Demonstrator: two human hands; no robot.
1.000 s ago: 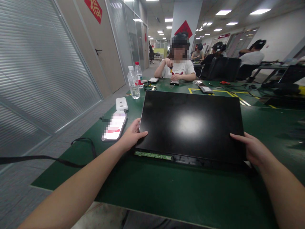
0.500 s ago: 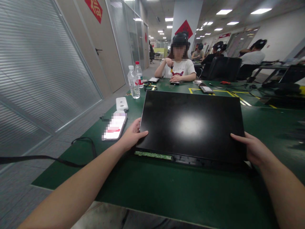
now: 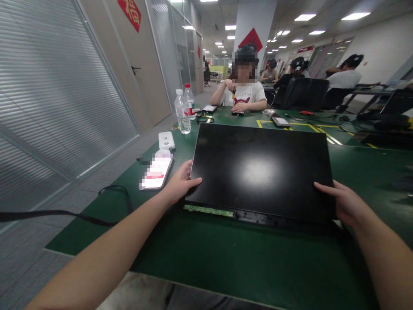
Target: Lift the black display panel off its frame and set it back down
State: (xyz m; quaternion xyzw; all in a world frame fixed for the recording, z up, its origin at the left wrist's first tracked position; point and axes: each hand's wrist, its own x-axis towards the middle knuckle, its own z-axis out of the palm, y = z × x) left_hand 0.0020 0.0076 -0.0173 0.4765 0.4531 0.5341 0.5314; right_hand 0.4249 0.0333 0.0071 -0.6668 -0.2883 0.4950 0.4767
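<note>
My left hand (image 3: 179, 184) at the black display panel's (image 3: 226, 155) nine o'clock and right hand (image 3: 349, 203) at its four still grip it straight ahead over the worktop (image 3: 258, 262), practically unmoved, so I'm apparently just steadying it.

One word is easy to read: the big yellow 福 on the red paper (image 3: 130, 15) stuck on the door (image 3: 148, 86) at the left. The paper stands on its corner like a kite. Another red paper (image 3: 253, 38) is on the pillar (image 3: 256, 15), but the head of a person (image 3: 219, 95) hides part of it, so I can't read it. That person's white shirt (image 3: 257, 91) has letters above a red picture (too fuzzy to spell out). The label (image 3: 191, 107) on the red-capped bottle (image 3: 188, 95) is too small to read. The phone (image 3: 166, 168) has a bright screen, partly hidden by little squares.
</note>
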